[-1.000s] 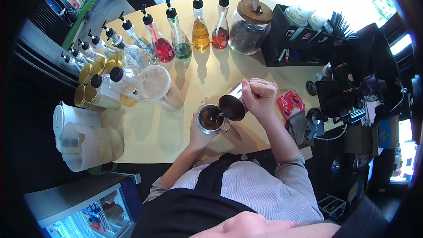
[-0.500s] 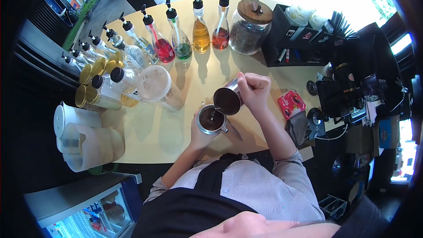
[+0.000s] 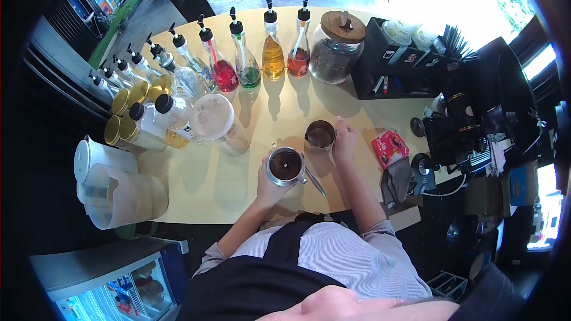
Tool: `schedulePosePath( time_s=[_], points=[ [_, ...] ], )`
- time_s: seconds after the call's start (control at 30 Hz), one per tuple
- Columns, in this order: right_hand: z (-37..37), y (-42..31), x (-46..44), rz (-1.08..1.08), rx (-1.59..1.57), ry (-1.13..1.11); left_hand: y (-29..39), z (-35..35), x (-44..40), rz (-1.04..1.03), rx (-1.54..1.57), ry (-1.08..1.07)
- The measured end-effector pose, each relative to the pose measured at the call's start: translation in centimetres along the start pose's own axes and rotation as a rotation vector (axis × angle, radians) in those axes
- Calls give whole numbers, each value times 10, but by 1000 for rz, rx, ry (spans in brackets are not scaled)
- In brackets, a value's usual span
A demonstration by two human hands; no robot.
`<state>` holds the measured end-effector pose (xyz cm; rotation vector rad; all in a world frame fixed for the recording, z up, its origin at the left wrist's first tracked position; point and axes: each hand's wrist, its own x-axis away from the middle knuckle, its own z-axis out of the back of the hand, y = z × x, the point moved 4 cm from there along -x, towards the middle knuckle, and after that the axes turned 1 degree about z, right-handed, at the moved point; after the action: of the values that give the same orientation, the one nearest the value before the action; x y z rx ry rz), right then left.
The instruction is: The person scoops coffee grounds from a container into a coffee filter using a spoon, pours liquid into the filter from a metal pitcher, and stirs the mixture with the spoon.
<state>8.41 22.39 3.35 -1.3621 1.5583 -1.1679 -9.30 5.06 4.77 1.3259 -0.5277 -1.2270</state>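
My left hand (image 3: 272,189) is closed around the side of a round, metal-rimmed cup (image 3: 286,164), with small metal fittings on its rim. Dark brown liquid shows inside it. To its right, my right hand (image 3: 345,141) grips the handle of a metal pitcher (image 3: 320,136), which is upright with its mouth facing up. The pitcher's inside looks dark; whether its base touches the table cannot be made out. A slim metal utensil (image 3: 315,182), perhaps a spoon handle, lies just right of the cup.
Syrup bottles (image 3: 273,53) with pourers line the table's far edge, beside a wooden-lidded glass jar (image 3: 336,53). A tall lidded tub (image 3: 217,122) and pitchers (image 3: 134,196) stand left. A red packet (image 3: 391,148), dark cloth (image 3: 397,179) and black organizer (image 3: 386,83) are right.
The pitcher, tilted over the cup before with a thin stream running in, is now upright, lower and farther right. The stream has stopped. My left hand keeps holding the cup.
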Motion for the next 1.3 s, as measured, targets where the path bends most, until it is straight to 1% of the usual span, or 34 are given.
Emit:
schedulePosePath(
  time_s=[0.07, 0.1, 0.17, 0.3, 0.33, 0.4, 0.47, 0.53, 0.57, 0.63, 0.73, 0.87, 0.93, 0.97, 1.03, 1.07, 1.13, 1.17, 1.23, 1.27, 1.3],
  points=[
    [1, 3, 4, -69, -102, 47, 2, 0, 0, -4, -39, -7],
    [4, 8, 2, -65, -105, 49, -1, 0, 1, 9, -43, -2],
    [17, 23, -4, -87, -49, 66, -1, -1, 2, 21, -46, 0],
    [20, 5, 9, -60, 68, 52, 0, -1, 3, 49, 10, 5],
    [26, -15, 19, 366, 421, 153, -1, -1, 3, 56, 16, 12],
    [30, -39, 46, 798, 770, 254, -6, -2, 3, 56, 14, 9],
    [21, -78, 81, 726, 607, -130, -8, -3, 4, 64, 14, 7],
    [20, -67, 97, 400, 747, -506, -7, -3, 4, 47, 46, 24],
    [26, -60, 107, 403, 754, -504, -6, -3, 4, 46, 53, 24],
    [27, -37, 122, 386, 1121, -654, 0, 0, 3, 38, -37, 12],
    [29, -29, 127, 338, 1165, -616, -3, 0, 4, 26, -23, 26],
    [34, -33, 121, 359, 1209, -578, -2, 2, 4, 40, -34, 21],
    [41, -40, 116, 264, 1054, -495, -5, 1, 6, 114, -21, -19],
    [43, -45, 114, 261, 1056, -496, -6, 1, 6, 117, -20, -18],
    [44, -64, 110, 215, 906, -493, -7, 1, 7, 125, -25, -43],
    [44, -71, 109, 215, 907, -495, -7, 1, 7, 126, -24, -41],
    [46, -85, 106, 85, 688, -446, -6, 1, 6, 121, -12, -35],
    [45, -94, 105, 86, 688, -447, -6, 2, 6, 121, -11, -33],
    [46, -109, 104, 9, 519, -398, -3, 3, 6, 120, -36, -45],
    [48, -114, 102, 7, 464, -372, -3, 3, 6, 122, -36, -44],
    [47, -119, 102, 5, 465, -374, 0, 3, 6, 67, -39, -19]
  ],
)
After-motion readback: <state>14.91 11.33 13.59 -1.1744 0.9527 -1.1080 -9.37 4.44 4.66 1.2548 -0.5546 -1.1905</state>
